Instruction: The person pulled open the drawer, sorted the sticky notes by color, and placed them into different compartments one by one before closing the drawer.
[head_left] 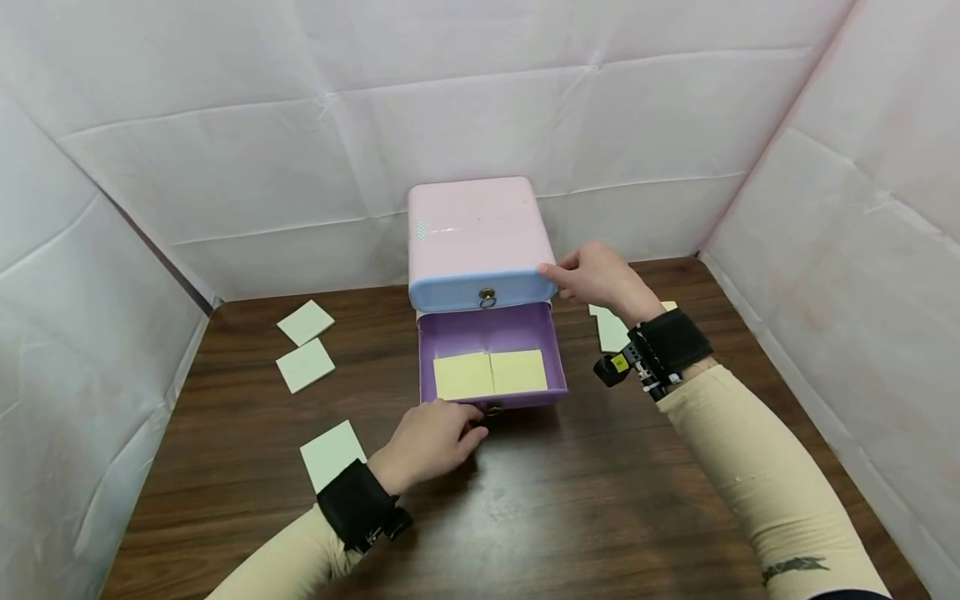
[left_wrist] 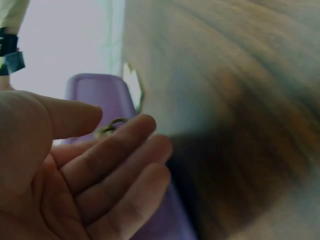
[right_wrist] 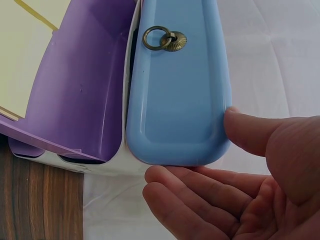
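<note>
A small pink cabinet (head_left: 472, 225) stands at the back of the wooden table. Its upper blue drawer (head_left: 480, 292) (right_wrist: 175, 100) is closed, with a brass ring handle (right_wrist: 162, 39). The lower purple drawer (head_left: 487, 329) (right_wrist: 85, 85) is pulled out, with two yellow note pads (head_left: 490, 373) lying side by side in it. My left hand (head_left: 472, 425) (left_wrist: 122, 120) is at the purple drawer's front, fingers loosely bent beside its ring handle (left_wrist: 111, 126). My right hand (head_left: 558, 279) (right_wrist: 192, 150) rests against the cabinet's right side, thumb on the blue drawer's edge.
Pale green note pads lie loose on the table: two at the left (head_left: 305, 322) (head_left: 304, 365), one near my left wrist (head_left: 332, 454), and some behind my right wrist (head_left: 613, 332). White sheeting walls in the table (head_left: 585, 500) on three sides.
</note>
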